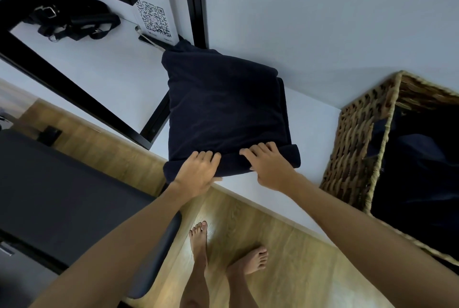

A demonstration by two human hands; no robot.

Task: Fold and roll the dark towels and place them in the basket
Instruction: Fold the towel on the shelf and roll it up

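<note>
A dark navy towel [223, 103] lies folded on the white table [313, 133], its near end curled into a short roll along the table's front edge. My left hand [197, 171] grips the left part of that roll, fingers over the top and thumb beneath. My right hand [269, 163] presses on the right part of the roll with fingers spread over it. A woven wicker basket [357, 138] stands on the table at the right. More dark towels [419, 158] lie inside it.
A black metal frame [82, 98] crosses the table at the left. Behind it lie a black strap bag [72, 19] and a QR code sign [154, 16]. A dark chair [64, 198] stands at the lower left. My bare feet [223, 253] rest on the wooden floor.
</note>
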